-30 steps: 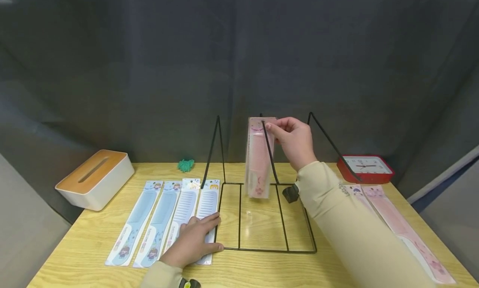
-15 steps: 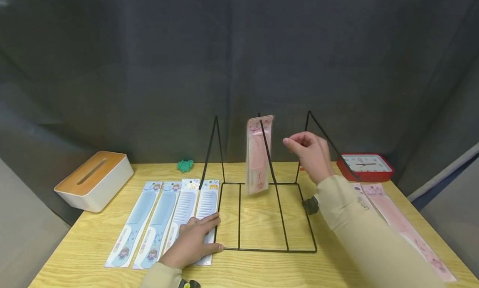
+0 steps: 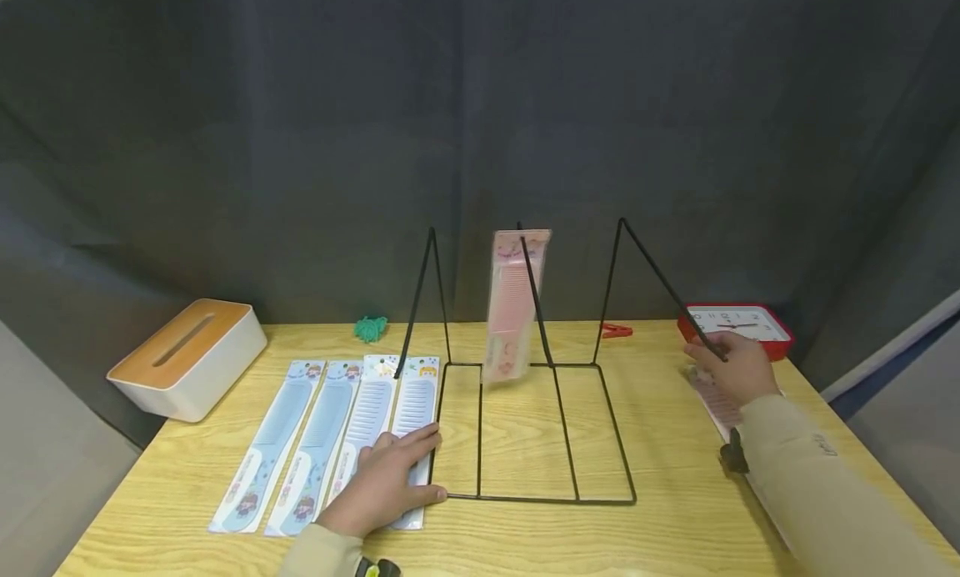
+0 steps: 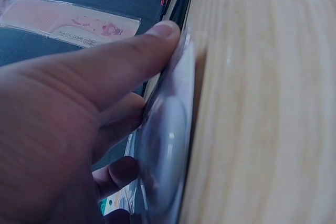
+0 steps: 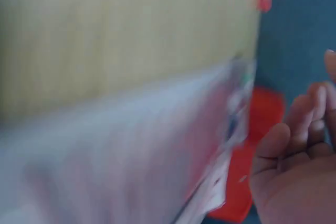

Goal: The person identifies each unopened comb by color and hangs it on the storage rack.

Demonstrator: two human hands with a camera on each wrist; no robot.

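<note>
In the head view, my left hand (image 3: 386, 481) lies over the rightmost packaged comb (image 3: 417, 393), its fingertips at the left edge of a black wire rack (image 3: 536, 500). A pink packaged comb (image 3: 512, 306) hangs tilted from the rack's middle arm. At the right, my right hand (image 3: 738, 370) is over a pink packaged comb (image 3: 714, 400) lying on the table, mostly hidden by hand and sleeve. The right wrist view, blurred, shows the right hand's loosely bent fingers beside the pink package (image 5: 131, 166), gripping nothing visible.
Several blue and white packaged combs (image 3: 273, 444) lie in a row left of the rack. Behind stand a tissue box (image 3: 225, 377), a green yarn bundle (image 3: 371, 329), a red clip (image 3: 617, 331) and a red clock (image 3: 780, 343). The rack's right arm (image 3: 660, 277) slants towards the right hand.
My right hand has let go of the hanging pink comb and moved right and down to the combs on the table. The hung comb swings slightly. My left hand has stayed put.
</note>
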